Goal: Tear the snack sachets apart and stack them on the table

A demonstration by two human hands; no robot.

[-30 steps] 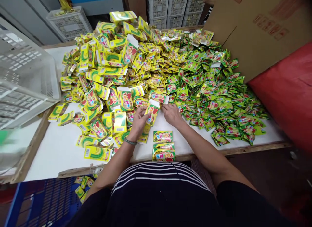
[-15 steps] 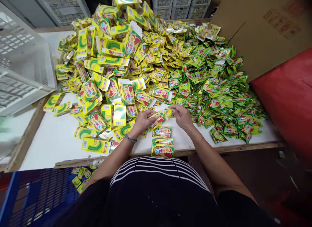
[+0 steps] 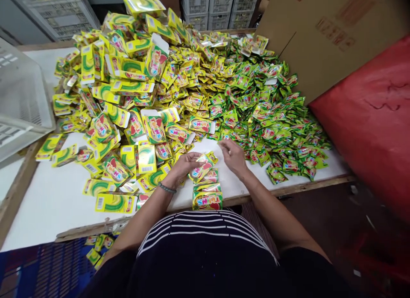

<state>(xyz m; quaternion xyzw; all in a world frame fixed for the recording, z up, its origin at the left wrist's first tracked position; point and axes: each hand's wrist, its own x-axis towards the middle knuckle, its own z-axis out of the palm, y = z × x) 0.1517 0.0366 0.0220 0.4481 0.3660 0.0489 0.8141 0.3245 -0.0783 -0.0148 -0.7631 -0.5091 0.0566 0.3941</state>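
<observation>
In my left hand [image 3: 184, 167] is a small yellow-green carton [image 3: 200, 169] printed "TWINS", pinched between thumb and fingers. A yellow sachet [image 3: 212, 157] pokes out of the carton's right end. My right hand [image 3: 234, 159] hovers just right of it, fingers half curled and apart, with nothing visible between them. Below the left hand, more cartons [image 3: 207, 200] lie in a column at the table's front edge, one partly covered by the held carton. Yellow sachets [image 3: 192, 84] and green sachets [image 3: 272, 114] are heaped beyond my hands.
Many cartons [image 3: 123, 86] are piled at the left. A white plastic crate [image 3: 24, 93] stands at the left edge, and a blue crate [image 3: 48, 268] with sachets sits below. A large cardboard box [image 3: 320, 42] and a red covering [image 3: 361, 101] border the right side.
My left hand has brought the carton slightly nearer to me, over the column. The yellow sachet, formerly by my right fingers, now sits at the carton's end, away from that hand. The view has shifted right.
</observation>
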